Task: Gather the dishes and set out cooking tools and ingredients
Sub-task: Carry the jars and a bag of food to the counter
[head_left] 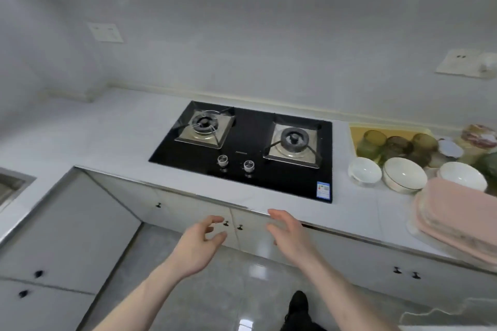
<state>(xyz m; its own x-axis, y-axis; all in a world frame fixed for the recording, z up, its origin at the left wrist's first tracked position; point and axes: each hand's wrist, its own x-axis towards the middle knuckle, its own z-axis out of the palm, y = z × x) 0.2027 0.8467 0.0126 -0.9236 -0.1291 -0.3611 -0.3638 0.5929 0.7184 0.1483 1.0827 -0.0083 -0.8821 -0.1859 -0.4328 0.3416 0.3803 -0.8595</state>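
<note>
The left hand (200, 243) and right hand (289, 234) are held empty, fingers loosely spread, before the stove (247, 150). White bowls (404, 173) are seen on the counter (357, 207) right of the stove.

Left grip (200, 246), right grip (289, 234) empty, loose.

Black glass hob (250, 126) mid-frame, steel burner trays, blue label at its lower right corner. White counter (113, 126), pale grey wall. Right of frame: three white bowls (403, 173), green-amber glasses (398, 146), pink cloth (457, 212). Black cabinet knobs (232, 224) by my hands.
</note>
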